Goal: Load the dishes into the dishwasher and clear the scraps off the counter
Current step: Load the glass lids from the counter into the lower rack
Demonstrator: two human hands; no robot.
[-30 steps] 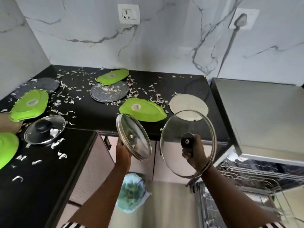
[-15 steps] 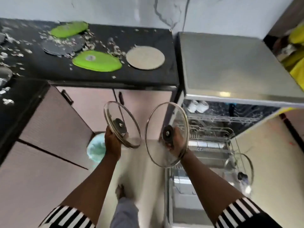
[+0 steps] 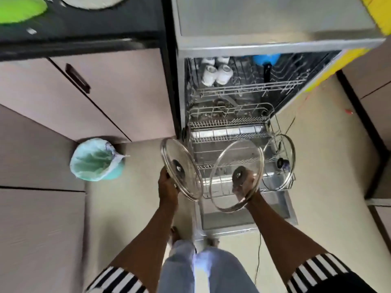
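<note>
My left hand (image 3: 168, 186) grips the rim of a small glass lid (image 3: 186, 178), held tilted just left of the open dishwasher (image 3: 211, 49). My right hand (image 3: 245, 185) grips the black knob of a larger glass lid (image 3: 232, 163), held on edge over the pulled-out lower rack (image 3: 228, 132). A third glass lid (image 3: 279, 161) stands upright at the right side of that rack. White cups (image 3: 215, 74) sit in the upper rack. At the top left, the black counter (image 3: 84, 37) shows a green plate (image 3: 19, 9) and a round beige plate (image 3: 93, 2).
A bin lined with a pale green bag (image 3: 98, 159) stands on the floor left of the dishwasher, against the beige cabinets (image 3: 105, 92). A blue item (image 3: 266, 59) lies in the upper rack. The dishwasher door (image 3: 243, 218) lies open before my feet.
The view has swung from the scrap-strewn counter down to the open dishwasher. Both hands have carried their lids lower and to the right, over the lower rack.
</note>
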